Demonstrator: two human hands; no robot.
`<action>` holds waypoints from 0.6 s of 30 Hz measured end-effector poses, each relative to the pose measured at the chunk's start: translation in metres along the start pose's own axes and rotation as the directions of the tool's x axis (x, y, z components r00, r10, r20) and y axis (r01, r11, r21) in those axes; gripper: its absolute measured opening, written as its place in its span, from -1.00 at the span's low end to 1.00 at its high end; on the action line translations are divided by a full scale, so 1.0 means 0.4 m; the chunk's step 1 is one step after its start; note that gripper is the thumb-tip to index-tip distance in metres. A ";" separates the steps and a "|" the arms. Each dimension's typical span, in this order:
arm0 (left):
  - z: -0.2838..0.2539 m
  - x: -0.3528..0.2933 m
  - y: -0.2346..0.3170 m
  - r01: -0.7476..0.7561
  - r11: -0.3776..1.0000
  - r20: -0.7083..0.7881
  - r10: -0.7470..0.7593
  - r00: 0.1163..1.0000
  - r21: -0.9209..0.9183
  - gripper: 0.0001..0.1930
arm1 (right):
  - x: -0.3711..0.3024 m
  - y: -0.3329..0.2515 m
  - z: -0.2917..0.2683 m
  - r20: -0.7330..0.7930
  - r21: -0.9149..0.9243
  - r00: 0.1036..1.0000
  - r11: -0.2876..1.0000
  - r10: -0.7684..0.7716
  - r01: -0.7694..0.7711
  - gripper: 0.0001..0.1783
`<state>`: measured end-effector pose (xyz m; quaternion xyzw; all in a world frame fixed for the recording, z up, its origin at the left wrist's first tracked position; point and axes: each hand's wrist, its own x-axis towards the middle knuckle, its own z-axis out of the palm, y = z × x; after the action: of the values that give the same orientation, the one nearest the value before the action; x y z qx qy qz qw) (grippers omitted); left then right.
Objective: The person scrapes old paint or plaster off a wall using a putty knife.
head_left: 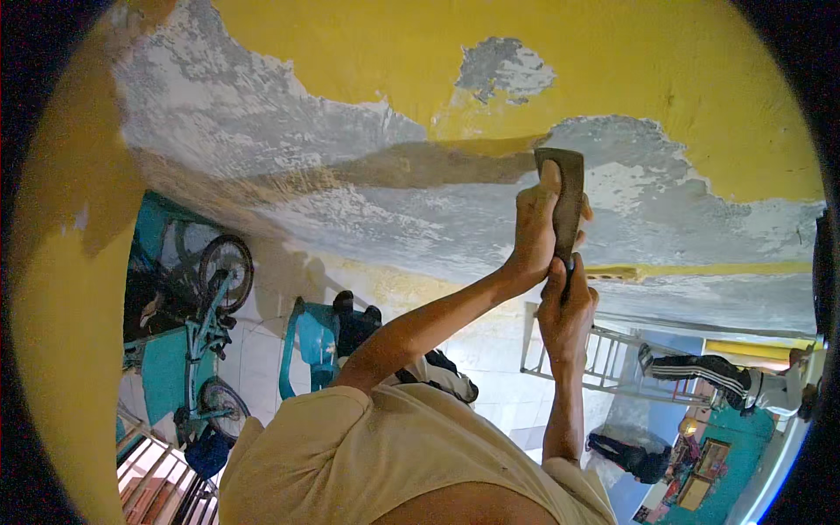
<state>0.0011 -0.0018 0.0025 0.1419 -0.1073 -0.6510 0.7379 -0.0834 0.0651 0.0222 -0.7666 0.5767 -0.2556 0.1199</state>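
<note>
Both my hands are raised to a yellow wall (367, 44) with flaking paint and bare grey plaster. They grip a flat scraper (569, 197) with a worn brownish-grey blade that widens toward its top edge. My left hand (532, 223) wraps the blade, the thumb lying flat along its face and the fingertips showing at the far side. Just below it, my right hand (567, 302) is closed around the dark handle, most of which is hidden. The blade's top edge is at or near the grey plaster (420, 219); whether it touches, I cannot tell.
A teal bicycle (197, 350) stands at the left. Behind my left arm is a teal plastic chair (311, 341) with dark things on it. At the right, a person in striped trousers (700, 372) is by a metal ladder (604, 350). Another dark-clothed figure (630, 457) is lower right.
</note>
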 end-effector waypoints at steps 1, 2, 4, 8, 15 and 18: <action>-0.009 0.003 0.013 0.000 1.000 0.036 0.000 0.999 -0.006 -0.43 | 0.003 -0.003 0.009 -0.007 0.001 1.000 1.000 0.001 -0.001 -0.78; -0.019 0.006 0.026 0.001 1.000 0.071 0.000 0.997 -0.013 -0.44 | 0.007 -0.013 0.024 -0.011 0.041 1.000 0.999 -0.010 0.011 -0.82; -0.029 -0.002 0.028 -0.012 1.000 0.109 0.014 0.994 -0.018 -0.44 | -0.002 -0.028 0.029 0.002 0.073 1.000 0.997 0.029 -0.029 -0.85; -0.020 0.011 0.006 -0.042 0.997 0.033 0.040 0.999 0.060 -0.41 | 0.010 -0.001 0.015 0.032 0.048 0.998 0.997 0.057 -0.059 -0.83; -0.001 -0.009 0.000 -0.039 0.998 0.028 0.038 0.999 0.040 -0.40 | 0.004 -0.006 -0.011 0.081 -0.008 0.993 0.997 0.083 -0.082 -0.80; -0.030 0.007 0.025 -0.025 0.999 0.003 0.025 1.000 0.031 -0.40 | 0.011 -0.019 0.039 0.032 0.058 0.999 0.998 0.034 -0.036 -0.77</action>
<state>0.0148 -0.0028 -0.0052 0.1513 -0.1201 -0.6402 0.7435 -0.0679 0.0616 0.0141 -0.7564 0.5804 -0.2584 0.1554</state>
